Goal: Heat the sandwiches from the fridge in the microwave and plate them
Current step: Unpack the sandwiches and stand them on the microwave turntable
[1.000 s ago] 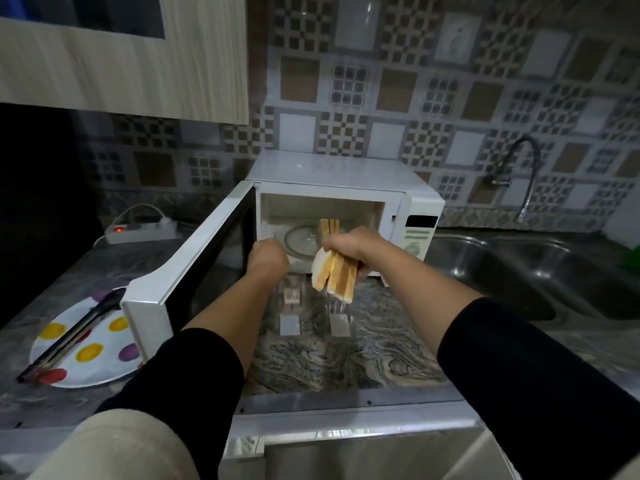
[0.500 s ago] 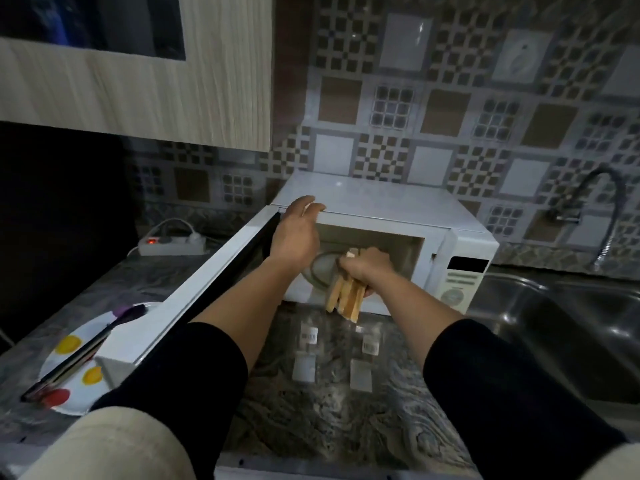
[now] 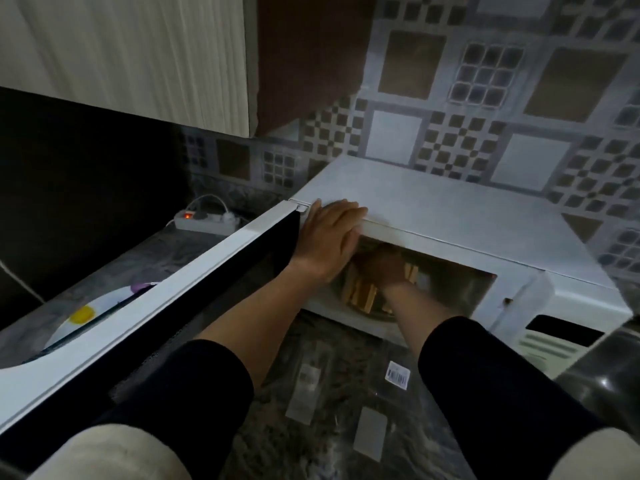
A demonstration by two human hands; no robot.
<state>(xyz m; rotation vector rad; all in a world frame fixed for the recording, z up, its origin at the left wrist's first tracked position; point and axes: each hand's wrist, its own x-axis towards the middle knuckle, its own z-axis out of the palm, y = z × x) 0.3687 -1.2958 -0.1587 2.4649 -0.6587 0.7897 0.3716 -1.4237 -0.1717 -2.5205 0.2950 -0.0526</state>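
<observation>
A white microwave [image 3: 450, 216] stands on the counter with its door [image 3: 166, 292] swung wide to the left. My left hand [image 3: 329, 237] rests flat on the top front edge of the microwave, fingers spread. My right hand [image 3: 384, 268] is inside the dim cavity, closed around a stack of sandwiches [image 3: 362, 294] over the turntable. The sandwiches are tan slices standing on edge, partly hidden by my hand. A white plate [image 3: 86, 313] with coloured dots lies on the counter at left, mostly hidden behind the door.
Clear plastic wrappers with labels [image 3: 397, 375] lie on the marbled counter [image 3: 311, 427] in front of the microwave. A power strip [image 3: 207, 218] with a red light sits at the back left. A wooden wall cabinet [image 3: 138, 57] hangs overhead. The sink edge [image 3: 609, 368] shows at right.
My right hand has carried the sandwiches from in front of the opening into the cavity. My left hand has risen onto the microwave's top edge. The view has moved closer.
</observation>
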